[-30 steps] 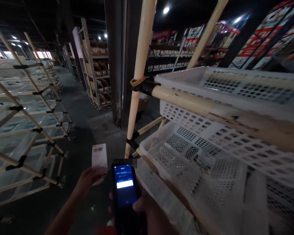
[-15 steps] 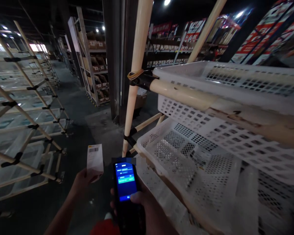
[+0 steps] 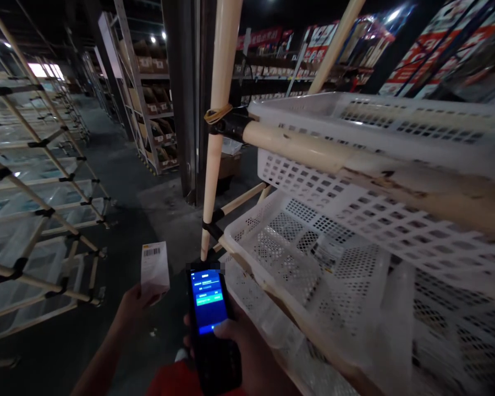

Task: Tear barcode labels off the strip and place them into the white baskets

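A white paper slip with a printed barcode (image 3: 154, 268) is pinched upright by its lower edge in my left hand (image 3: 134, 302). My right hand (image 3: 243, 341) wraps around a black handheld scanner (image 3: 214, 363) with a lit blue screen, and the thumb rests at the bottom of that screen. Text on the display is too small to read. To the right of the scanner stands a rack of tan pipes holding white perforated baskets. The lower basket (image 3: 247, 234) contains some clear plastic-wrapped items, hard to make out; neither hand touches it.
An upper basket (image 3: 297, 113) sits behind a thick tan rail (image 3: 305, 147) on my right. Another pipe rack with clear bins (image 3: 45, 269) lines the left. A dark column (image 3: 185, 110) and shelves of cardboard boxes (image 3: 154, 99) stand ahead, beside a grey floor aisle (image 3: 103, 132).
The view has shifted slightly, so the racks and column sit further left. Both hands keep their hold on the slip and the scanner, with the thumb still on the screen's lower part.
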A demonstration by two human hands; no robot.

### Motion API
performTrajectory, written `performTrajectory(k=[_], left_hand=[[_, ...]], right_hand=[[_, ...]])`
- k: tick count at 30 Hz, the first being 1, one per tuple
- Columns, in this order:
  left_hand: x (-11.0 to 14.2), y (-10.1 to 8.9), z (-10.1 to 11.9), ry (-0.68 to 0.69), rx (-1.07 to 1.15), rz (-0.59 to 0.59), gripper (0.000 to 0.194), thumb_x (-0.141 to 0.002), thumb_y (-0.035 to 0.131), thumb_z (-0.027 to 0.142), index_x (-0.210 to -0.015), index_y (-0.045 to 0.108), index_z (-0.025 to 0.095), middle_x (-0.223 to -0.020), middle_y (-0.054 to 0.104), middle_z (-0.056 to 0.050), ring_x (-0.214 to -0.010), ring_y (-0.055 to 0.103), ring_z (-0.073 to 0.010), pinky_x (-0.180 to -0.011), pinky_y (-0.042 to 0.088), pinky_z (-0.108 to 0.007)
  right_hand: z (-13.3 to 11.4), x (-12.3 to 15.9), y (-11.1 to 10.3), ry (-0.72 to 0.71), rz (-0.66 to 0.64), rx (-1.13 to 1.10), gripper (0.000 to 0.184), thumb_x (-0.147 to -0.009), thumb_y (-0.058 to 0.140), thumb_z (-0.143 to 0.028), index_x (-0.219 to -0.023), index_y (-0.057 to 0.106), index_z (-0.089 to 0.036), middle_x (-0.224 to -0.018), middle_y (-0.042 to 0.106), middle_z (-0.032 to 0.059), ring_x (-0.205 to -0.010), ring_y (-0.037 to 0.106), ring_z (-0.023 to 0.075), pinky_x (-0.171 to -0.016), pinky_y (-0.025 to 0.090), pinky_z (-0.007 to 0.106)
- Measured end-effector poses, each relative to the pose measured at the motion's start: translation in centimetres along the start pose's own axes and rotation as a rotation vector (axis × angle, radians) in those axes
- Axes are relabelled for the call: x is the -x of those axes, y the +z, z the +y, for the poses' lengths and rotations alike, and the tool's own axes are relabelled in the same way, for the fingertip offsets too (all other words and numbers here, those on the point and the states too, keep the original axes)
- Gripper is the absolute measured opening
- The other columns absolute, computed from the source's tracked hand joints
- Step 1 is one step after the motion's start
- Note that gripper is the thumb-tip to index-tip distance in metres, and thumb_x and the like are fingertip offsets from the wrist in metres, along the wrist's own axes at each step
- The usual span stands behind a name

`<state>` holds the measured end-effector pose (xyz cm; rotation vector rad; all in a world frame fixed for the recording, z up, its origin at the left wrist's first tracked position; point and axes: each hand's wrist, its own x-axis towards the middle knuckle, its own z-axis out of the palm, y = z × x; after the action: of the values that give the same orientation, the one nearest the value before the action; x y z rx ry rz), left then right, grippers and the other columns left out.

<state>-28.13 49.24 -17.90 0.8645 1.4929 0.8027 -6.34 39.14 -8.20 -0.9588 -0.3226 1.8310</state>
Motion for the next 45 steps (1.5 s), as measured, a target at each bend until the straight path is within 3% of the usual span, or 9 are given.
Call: performTrajectory(k=[6,11,17,22,26,30,37,45], left_hand=[[-0.3,-0.2,-0.1,0.043,-0.009,0.024,0.039,-0.057,0.079,0.028,-0.088,0.066,0.009,-0.085,0.073,-0.010,-0.082,0.067,-0.0227,-0.071,0.050,-0.025],[-0.2,-0.1,-0.7,0.047,0.006,-0.013,0.038,-0.065,0.075,0.029,-0.095,0.062,0.010,-0.089,0.073,-0.011,-0.083,0.068,-0.0241,-0.071,0.051,-0.027],[1.6,1.1,0.9,0.031,0.050,-0.063,0.034,-0.074,0.068,0.025,-0.103,0.059,0.011,-0.089,0.074,-0.009,-0.081,0.069,-0.0216,-0.071,0.052,-0.026],[1.9,1.4,0.8,0.002,0.122,-0.063,0.033,-0.073,0.068,0.024,-0.101,0.056,0.012,-0.088,0.074,-0.009,-0.084,0.069,-0.0216,-0.075,0.053,-0.027],[2.2,1.1,0.6,0.001,0.131,-0.083,0.044,-0.065,0.073,0.034,-0.098,0.055,0.012,-0.083,0.074,-0.009,-0.080,0.070,-0.0241,-0.071,0.055,-0.030],[2.6,0.9,0.8,-0.021,0.166,-0.058,0.049,-0.059,0.075,0.032,-0.098,0.053,0.013,-0.079,0.073,-0.009,-0.077,0.070,-0.0259,-0.071,0.056,-0.033],[1.8,0.1,-1.0,-0.020,0.120,-0.120,0.044,-0.066,0.074,0.037,-0.096,0.053,0.014,-0.089,0.073,-0.013,-0.082,0.069,-0.0302,-0.077,0.055,-0.041],[2.5,0.3,-0.7,-0.003,0.069,-0.130,0.042,-0.071,0.071,0.036,-0.100,0.052,0.013,-0.093,0.073,-0.012,-0.088,0.069,-0.0273,-0.072,0.054,-0.032]], right_hand=[[0.2,0.2,-0.4,-0.039,-0.037,0.023,0.055,-0.063,0.057,-0.022,-0.117,0.053,-0.013,-0.100,0.071,0.0176,-0.082,0.069,0.0318,-0.074,0.050,0.045],[0.2,0.3,-0.2,-0.050,-0.013,0.051,0.053,-0.065,0.054,-0.020,-0.117,0.054,-0.013,-0.101,0.070,0.0172,-0.082,0.068,0.0294,-0.076,0.050,0.044],[0.6,0.4,0.0,-0.102,-0.043,0.080,0.054,-0.065,0.053,-0.020,-0.118,0.054,-0.014,-0.098,0.071,0.0159,-0.081,0.068,0.0288,-0.080,0.049,0.047],[0.8,0.3,0.1,-0.101,-0.036,0.072,0.055,-0.067,0.054,-0.021,-0.122,0.052,-0.014,-0.099,0.071,0.0162,-0.082,0.068,0.0300,-0.079,0.048,0.047],[0.7,0.2,0.2,-0.065,-0.007,0.040,0.051,-0.074,0.052,-0.025,-0.123,0.053,-0.012,-0.101,0.070,0.0178,-0.084,0.068,0.0310,-0.078,0.048,0.047],[1.0,-0.1,-0.1,-0.017,0.065,-0.015,0.054,-0.080,0.053,-0.037,-0.127,0.051,-0.010,-0.101,0.070,0.0198,-0.081,0.068,0.0321,-0.076,0.048,0.047],[1.8,-0.7,-0.7,0.049,0.021,-0.136,0.061,-0.085,0.051,-0.048,-0.128,0.049,-0.005,-0.105,0.068,0.0225,-0.083,0.067,0.0316,-0.077,0.047,0.044],[1.4,-1.0,-0.5,0.093,-0.022,-0.185,0.058,-0.088,0.049,-0.049,-0.126,0.052,-0.005,-0.106,0.068,0.0207,-0.085,0.068,0.0295,-0.080,0.047,0.041]])
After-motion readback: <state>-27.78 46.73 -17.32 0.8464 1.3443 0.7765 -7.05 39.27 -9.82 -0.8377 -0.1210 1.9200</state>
